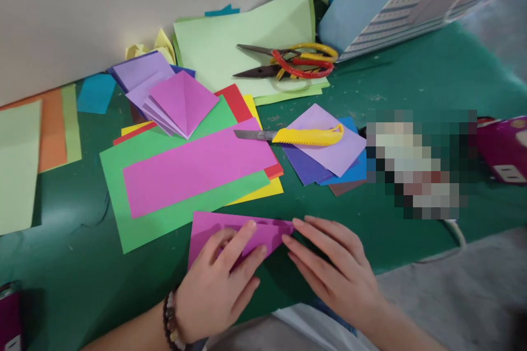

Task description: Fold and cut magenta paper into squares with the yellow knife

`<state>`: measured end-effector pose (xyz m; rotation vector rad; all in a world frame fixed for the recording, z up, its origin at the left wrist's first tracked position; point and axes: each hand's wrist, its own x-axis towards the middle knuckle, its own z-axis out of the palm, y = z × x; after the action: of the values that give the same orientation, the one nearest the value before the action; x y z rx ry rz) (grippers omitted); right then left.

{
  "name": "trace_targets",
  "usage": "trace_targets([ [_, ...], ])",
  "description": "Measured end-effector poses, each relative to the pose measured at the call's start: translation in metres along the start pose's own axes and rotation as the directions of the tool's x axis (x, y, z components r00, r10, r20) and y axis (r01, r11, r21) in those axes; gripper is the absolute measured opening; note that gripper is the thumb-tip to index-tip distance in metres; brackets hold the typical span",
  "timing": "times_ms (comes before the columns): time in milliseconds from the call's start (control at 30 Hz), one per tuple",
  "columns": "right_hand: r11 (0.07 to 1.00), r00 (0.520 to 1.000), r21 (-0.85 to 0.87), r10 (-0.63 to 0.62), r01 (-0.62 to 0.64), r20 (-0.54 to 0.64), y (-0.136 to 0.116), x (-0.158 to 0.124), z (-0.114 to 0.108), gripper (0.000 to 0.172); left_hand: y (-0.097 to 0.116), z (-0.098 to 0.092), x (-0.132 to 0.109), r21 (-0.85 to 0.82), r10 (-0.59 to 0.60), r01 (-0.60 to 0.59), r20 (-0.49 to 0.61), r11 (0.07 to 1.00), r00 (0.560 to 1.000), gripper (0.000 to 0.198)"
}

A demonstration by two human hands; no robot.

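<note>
A folded piece of purple paper (214,226) lies on the green mat near the front edge. My left hand (218,290), with a bead bracelet at the wrist, rests on it with fingers stretched flat, pressing it down. My right hand (333,269) lies flat beside it, its fingertips touching the paper's right-hand point. Neither hand grips anything.
Behind the hands lies a purple strip on a green sheet (135,219). A yellow utility knife (296,135) lies on purple and blue squares. Scissors (294,61) rest on a light green sheet. Folded purple papers (179,101) sit at left; a blue box (370,5) stands at back right.
</note>
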<state>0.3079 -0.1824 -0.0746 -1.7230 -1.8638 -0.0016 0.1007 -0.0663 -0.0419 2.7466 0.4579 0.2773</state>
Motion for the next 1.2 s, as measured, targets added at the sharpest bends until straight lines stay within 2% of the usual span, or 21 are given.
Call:
trace_targets([
  [167, 0.997, 0.995, -0.042, -0.061, 0.065, 0.08, -0.008, -0.006, 0.0, 0.03, 0.0, 0.001, 0.001, 0.084, 0.1, -0.104, 0.053, 0.991, 0.994, 0.037],
  [267, 0.997, 0.997, -0.044, -0.057, 0.06, 0.059, -0.006, -0.008, 0.001, 0.03, -0.002, 0.005, 0.0, 0.09, 0.078, -0.086, 0.089, 0.992, 0.993, 0.041],
  [367, 0.993, 0.992, 0.004, -0.121, 0.121, 0.027, -0.002, -0.014, 0.002, 0.031, -0.002, 0.01, -0.003, 0.065, 0.039, -0.045, 0.082, 0.997, 0.996, 0.04],
  [467, 0.982, 0.981, 0.045, -0.187, 0.184, 0.06, 0.001, -0.021, 0.001, 0.032, -0.002, 0.013, -0.005, 0.045, 0.018, -0.02, 0.058, 0.999, 0.998, 0.039],
  [600, 0.982, 0.978, 0.047, -0.185, 0.181, 0.099, 0.001, -0.02, 0.002, 0.036, -0.002, 0.015, -0.005, 0.032, 0.015, -0.016, 0.047, 0.999, 0.999, 0.039],
  [833, 0.997, 0.99, 0.023, -0.082, 0.08, 0.117, -0.002, -0.006, 0.005, 0.034, 0.0, 0.017, -0.004, 0.1, 0.013, -0.022, 0.089, 0.995, 0.996, 0.037],
  [1000, 0.997, 0.992, 0.06, -0.044, 0.038, 0.114, -0.002, -0.006, 0.006, 0.034, 0.002, 0.016, -0.002, 0.098, -0.002, -0.004, 0.06, 0.995, 0.998, 0.036],
  [1200, 0.99, 0.989, 0.072, 0.13, -0.125, -0.07, 0.001, -0.01, 0.003, 0.032, 0.002, 0.014, 0.001, 0.122, 0.041, -0.049, 0.068, 0.991, 0.997, 0.036],
])
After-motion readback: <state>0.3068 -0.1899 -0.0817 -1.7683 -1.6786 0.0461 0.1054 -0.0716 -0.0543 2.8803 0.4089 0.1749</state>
